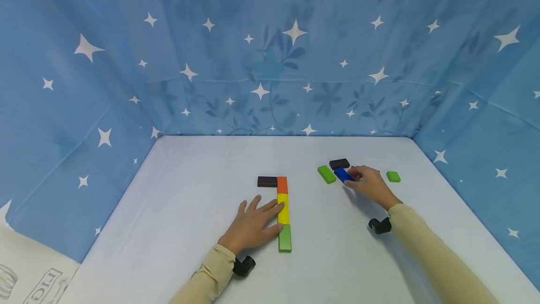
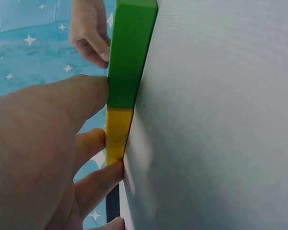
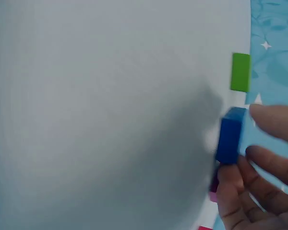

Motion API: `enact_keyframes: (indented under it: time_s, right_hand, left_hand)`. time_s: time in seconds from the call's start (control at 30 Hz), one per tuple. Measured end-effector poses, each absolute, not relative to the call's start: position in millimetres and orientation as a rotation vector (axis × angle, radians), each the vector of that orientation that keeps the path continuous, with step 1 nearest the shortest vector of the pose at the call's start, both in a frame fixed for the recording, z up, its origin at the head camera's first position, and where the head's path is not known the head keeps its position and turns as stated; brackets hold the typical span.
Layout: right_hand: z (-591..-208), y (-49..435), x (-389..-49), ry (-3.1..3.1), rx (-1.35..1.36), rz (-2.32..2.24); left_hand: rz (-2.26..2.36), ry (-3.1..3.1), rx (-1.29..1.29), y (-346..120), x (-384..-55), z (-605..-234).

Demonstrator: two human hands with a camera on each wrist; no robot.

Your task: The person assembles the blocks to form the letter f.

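Note:
In the head view, an orange block (image 1: pixel 282 185), a yellow block (image 1: pixel 283 209) and a green block (image 1: pixel 285 239) lie end to end in a column. A black block (image 1: pixel 267 181) sits at right angles against the orange one's left side. My left hand (image 1: pixel 253 224) is spread beside this column, fingertips touching the yellow block and thumb against the green block (image 2: pixel 129 55). Farther right, my right hand (image 1: pixel 371 184) pinches a blue block (image 3: pixel 231 134) between thumb and fingers. That block appears slightly tilted; whether it touches the table cannot be told.
Near the right hand lie a bright green block (image 1: pixel 326 174), another black block (image 1: pixel 339 163) and a small green block (image 1: pixel 393 176). Something red is mostly hidden behind that hand. A blue starred curtain (image 1: pixel 270 60) surrounds the white table (image 1: pixel 168 210).

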State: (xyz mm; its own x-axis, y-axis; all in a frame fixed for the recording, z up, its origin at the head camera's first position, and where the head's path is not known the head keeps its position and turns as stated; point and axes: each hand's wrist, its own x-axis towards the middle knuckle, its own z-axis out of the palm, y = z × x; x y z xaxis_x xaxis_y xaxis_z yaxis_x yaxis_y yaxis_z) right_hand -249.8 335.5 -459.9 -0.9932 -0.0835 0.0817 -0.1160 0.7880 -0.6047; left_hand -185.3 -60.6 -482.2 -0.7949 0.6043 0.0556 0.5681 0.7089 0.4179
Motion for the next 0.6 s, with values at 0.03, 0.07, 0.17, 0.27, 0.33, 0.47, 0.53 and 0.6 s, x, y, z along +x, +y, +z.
enact_keyframes:
  time_s: [0.03, 0.07, 0.17, 0.27, 0.33, 0.47, 0.53, 0.6]
  right_hand:
    - [-462.0, 334.8, -249.4, -2.927, 0.139, 0.991]
    - [-463.8, 334.2, -249.3, -2.930, 0.123, 0.988]
    - [-467.5, 333.0, -249.3, -2.920, 0.091, 0.989]
    - [-469.3, 333.1, -250.3, -2.907, 0.084, 0.975]
    - [-469.3, 332.9, -250.8, -2.905, 0.084, 0.968]
    - [-468.4, 333.3, -251.5, -2.906, 0.097, 0.967]
    - [-467.3, 333.7, -251.5, -2.909, 0.108, 0.971]
    - [-466.3, 333.9, -251.9, -2.911, 0.117, 0.974]
  left_hand:
    - [0.650, 2.824, 0.973, -60.4, -185.3, -482.5]
    - [0.651, 2.823, 0.975, -60.2, -185.4, -482.8]
    - [0.652, 2.824, 0.977, -59.8, -185.2, -482.5]
    - [0.645, 2.825, 0.970, -59.9, -185.0, -482.0]
    - [0.644, 2.827, 0.968, -60.0, -185.2, -482.3]
    - [0.654, 2.825, 0.966, -60.6, -185.2, -481.9]
    - [0.654, 2.826, 0.965, -60.8, -185.3, -482.1]
    - [0.652, 2.826, 0.962, -60.9, -185.6, -482.5]
